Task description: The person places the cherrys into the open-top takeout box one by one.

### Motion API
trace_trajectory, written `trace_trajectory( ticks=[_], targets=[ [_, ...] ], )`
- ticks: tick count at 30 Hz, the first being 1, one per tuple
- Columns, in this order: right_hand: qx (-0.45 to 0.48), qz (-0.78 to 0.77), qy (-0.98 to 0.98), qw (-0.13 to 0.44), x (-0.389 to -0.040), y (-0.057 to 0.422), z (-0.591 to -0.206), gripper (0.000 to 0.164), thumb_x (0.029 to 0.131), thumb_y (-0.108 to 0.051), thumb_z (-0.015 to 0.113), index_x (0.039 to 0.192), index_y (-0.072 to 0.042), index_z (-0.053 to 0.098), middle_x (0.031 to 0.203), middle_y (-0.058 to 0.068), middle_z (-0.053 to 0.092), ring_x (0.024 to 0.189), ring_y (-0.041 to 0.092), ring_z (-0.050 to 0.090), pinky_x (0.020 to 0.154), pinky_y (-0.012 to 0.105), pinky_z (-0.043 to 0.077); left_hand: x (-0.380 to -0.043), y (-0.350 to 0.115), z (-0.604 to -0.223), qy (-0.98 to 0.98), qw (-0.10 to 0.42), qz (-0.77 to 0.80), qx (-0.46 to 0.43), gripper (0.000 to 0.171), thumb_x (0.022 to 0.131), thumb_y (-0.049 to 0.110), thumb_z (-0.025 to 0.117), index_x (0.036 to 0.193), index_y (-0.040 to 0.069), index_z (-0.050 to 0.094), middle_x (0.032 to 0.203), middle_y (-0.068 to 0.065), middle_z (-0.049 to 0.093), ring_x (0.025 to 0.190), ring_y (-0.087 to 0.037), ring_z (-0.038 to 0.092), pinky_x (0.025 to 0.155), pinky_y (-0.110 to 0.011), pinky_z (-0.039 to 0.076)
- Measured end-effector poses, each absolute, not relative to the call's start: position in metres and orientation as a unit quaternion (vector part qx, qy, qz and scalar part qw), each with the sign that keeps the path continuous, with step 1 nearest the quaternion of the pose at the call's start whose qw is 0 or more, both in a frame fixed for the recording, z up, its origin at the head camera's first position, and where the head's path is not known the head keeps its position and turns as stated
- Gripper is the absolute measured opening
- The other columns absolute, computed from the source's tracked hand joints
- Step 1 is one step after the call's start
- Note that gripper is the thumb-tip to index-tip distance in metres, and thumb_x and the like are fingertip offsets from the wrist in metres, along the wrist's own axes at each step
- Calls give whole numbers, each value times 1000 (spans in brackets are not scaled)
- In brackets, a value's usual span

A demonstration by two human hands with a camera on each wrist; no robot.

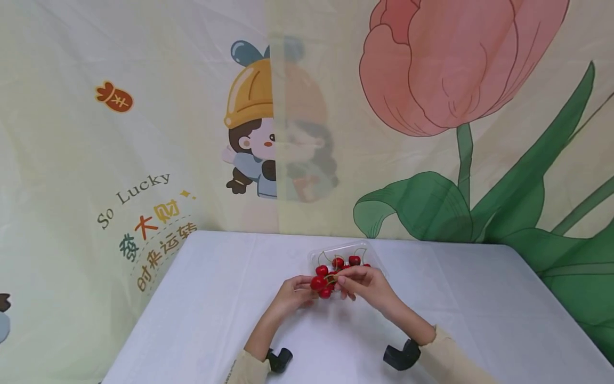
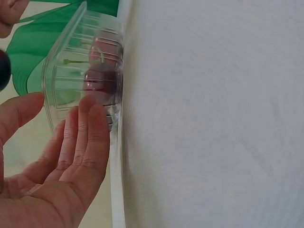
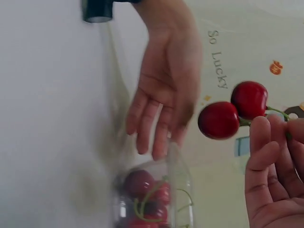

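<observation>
A clear plastic box (image 1: 342, 248) of red cherries (image 1: 354, 260) with green stems stands on the white table. My right hand (image 1: 369, 285) pinches the stems of two cherries (image 3: 249, 99), which hang in the air over the near side of the box. At the box's near left corner is my left hand (image 1: 290, 294). Its fingers lie almost straight along the outer wall (image 2: 71, 71), and the thumb is at the rim. In the left wrist view, one dark cherry (image 2: 4, 70) shows partly at the left edge.
The white tablecloth (image 1: 216, 298) spreads around the box. Behind the table hangs a printed cloth (image 1: 201, 106) with a tulip and a cartoon figure. Black wrist mounts (image 1: 403, 356) sit on both forearms.
</observation>
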State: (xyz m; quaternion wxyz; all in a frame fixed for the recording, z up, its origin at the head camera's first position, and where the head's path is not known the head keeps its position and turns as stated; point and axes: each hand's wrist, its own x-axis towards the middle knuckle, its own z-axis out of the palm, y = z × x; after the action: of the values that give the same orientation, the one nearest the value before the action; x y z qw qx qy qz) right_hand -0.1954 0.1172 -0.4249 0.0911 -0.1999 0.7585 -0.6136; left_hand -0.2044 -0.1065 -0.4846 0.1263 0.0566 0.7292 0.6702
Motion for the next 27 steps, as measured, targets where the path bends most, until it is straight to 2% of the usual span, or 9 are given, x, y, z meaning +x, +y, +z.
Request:
trace_trajectory(
  ticks=[3,7,13,23,27],
  targets=[
    [-157,-637,752,69,-204,120,-421,35,94,-19,66,115,9,64,96,25,70,69,15,65,63,22,56,-205,-107,-486,724,127,675,65,42,90,11,68,124,-12,55,103,-14,67,91,-24,70,81,-39,60],
    [-106,-660,741,70,-213,119,-425,37,93,-19,67,118,9,63,101,27,69,70,13,67,65,21,57,-205,-108,-487,724,130,673,70,43,91,12,67,125,-11,56,101,-11,66,92,-22,69,81,-38,60],
    [-76,-651,751,78,-218,113,-435,36,92,-20,68,115,7,65,93,14,73,69,15,67,67,21,58,-204,-108,-484,724,129,673,75,44,91,12,67,126,-11,56,102,-12,68,91,-22,69,79,-38,60],
    [-58,-593,800,71,-226,107,-442,27,92,-15,68,109,5,71,90,24,71,57,15,60,54,19,49,-206,-107,-487,722,134,676,61,42,90,10,65,124,-11,55,98,-8,69,88,-17,69,78,-33,60],
    [-41,-573,816,62,-231,109,-445,23,92,-13,68,107,5,72,87,22,71,51,17,57,48,19,44,-205,-106,-487,721,127,678,62,39,90,9,65,123,-11,57,96,-9,68,87,-18,69,76,-35,61]
  ],
)
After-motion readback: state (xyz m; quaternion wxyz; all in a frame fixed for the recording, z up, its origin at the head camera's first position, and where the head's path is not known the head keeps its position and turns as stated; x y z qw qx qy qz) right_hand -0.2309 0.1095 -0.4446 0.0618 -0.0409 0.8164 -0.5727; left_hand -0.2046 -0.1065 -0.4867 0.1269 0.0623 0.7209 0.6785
